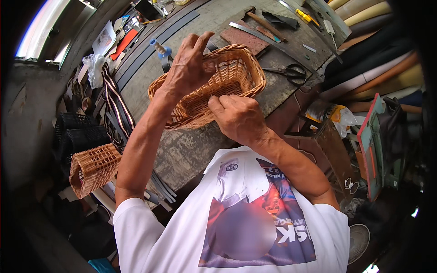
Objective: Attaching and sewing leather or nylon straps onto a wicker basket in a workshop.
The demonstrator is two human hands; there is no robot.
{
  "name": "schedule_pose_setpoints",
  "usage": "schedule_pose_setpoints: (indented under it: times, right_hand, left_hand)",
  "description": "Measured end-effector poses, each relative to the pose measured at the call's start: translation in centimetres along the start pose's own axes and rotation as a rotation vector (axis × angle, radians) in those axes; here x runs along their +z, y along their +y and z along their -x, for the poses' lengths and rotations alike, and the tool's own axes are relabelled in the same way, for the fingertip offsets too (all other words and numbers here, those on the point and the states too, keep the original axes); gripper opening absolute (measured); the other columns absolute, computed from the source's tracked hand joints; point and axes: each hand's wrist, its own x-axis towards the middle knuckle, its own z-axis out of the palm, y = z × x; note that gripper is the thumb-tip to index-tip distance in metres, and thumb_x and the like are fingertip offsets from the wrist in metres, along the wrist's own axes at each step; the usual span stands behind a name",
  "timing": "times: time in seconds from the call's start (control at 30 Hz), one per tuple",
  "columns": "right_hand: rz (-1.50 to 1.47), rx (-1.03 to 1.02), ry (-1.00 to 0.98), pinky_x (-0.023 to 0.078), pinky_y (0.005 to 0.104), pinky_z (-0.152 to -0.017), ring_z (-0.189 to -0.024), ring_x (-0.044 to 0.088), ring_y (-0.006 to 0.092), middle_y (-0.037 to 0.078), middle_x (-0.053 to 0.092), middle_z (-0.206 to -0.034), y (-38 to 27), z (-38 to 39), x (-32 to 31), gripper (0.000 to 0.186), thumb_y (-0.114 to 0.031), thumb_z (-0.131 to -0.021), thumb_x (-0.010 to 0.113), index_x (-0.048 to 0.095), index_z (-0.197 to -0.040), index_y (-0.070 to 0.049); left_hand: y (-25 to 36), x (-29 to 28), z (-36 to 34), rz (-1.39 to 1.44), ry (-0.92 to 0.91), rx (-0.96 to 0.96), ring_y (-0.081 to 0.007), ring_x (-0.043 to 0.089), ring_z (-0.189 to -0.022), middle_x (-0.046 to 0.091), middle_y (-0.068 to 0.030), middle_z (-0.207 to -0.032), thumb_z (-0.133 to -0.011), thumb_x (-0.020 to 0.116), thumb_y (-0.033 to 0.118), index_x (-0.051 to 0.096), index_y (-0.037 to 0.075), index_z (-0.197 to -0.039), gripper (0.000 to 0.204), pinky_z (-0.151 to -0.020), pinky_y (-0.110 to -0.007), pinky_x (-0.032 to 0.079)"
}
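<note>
An oblong, light-brown wicker basket [247, 71] rests on the worn workbench [175, 161]. My left hand [189, 68] is raised over its far left part, upper fingers lifted and apart; what lies under the palm is hidden. My right hand [236, 116] is closed at the near rim, fingertips curled into the basket; any small item between them cannot be seen. Just behind my left hand stands a blue object with a spool-like top [162, 50], beside a dark ring partly hidden by the basket.
Scissors [291, 72], a hammer [261, 22], a metal ruler [255, 32] and dark strips [154, 41] lie on the bench. Fabric rolls [364, 77] fill the right. Another woven basket [91, 170] and striped straps [114, 100] are at left. A fan [358, 243] stands lower right.
</note>
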Motion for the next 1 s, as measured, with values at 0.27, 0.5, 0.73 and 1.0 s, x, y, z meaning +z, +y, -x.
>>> schedule_pose_setpoints:
  times: [0.27, 0.5, 0.73, 1.0]
  right_hand:
    - [0.024, 0.003, 0.005, 0.05, 0.0305, -0.056, -0.061, 0.059, 0.0183, 0.004, 0.052, -0.065, 0.0, 0.6, 0.2, 0.008, -0.011, -0.074, 0.059, 0.056, -0.079, -0.005]
    - [-0.071, -0.037, -0.015, 0.049, 0.0321, -0.056, -0.062, 0.059, 0.0196, 0.005, 0.052, -0.067, 0.4, 1.3, 0.2, 0.01, -0.01, -0.073, 0.06, 0.058, -0.081, -0.004]
    - [-0.16, -0.098, -0.03, 0.051, 0.0313, -0.058, -0.065, 0.061, 0.0194, 0.006, 0.057, -0.069, 1.4, 1.6, -0.2, 0.022, -0.01, -0.072, 0.06, 0.061, -0.091, 0.001]
    - [-0.136, -0.043, -0.106, 0.049, 0.0325, -0.056, -0.065, 0.059, 0.0195, 0.007, 0.057, -0.073, 2.0, 3.3, -3.4, 0.029, -0.006, -0.079, 0.059, 0.058, -0.107, 0.003]
  left_hand:
    - [4.6, -1.4, 2.2, 0.226, -0.39, -0.621, -0.022, 0.063, -0.067, 0.067, -0.0124, -0.089, -0.096, 0.052, 0.015, 0.059, 0.0, -0.114, 0.024, -0.063, -0.033, 0.053]
    - [4.2, 1.8, 0.5, 1.385, 0.06, -1.483, -0.0071, 0.043, -0.052, 0.055, -0.0013, -0.07, -0.098, 0.051, 0.014, 0.058, -0.002, -0.105, 0.02, -0.042, -0.02, 0.037]
    - [4.8, 2.3, 0.6, 1.324, 0.104, -1.474, -0.0045, 0.023, -0.046, 0.024, 0.0093, -0.055, -0.096, 0.054, 0.017, 0.064, 0.001, -0.11, 0.023, -0.041, -0.021, 0.019]
    - [4.1, 2.7, 1.5, 1.322, 0.098, -1.378, -0.0039, 0.022, -0.044, 0.025, 0.01, -0.054, -0.096, 0.053, 0.014, 0.064, -0.002, -0.108, 0.023, -0.04, -0.023, 0.017]
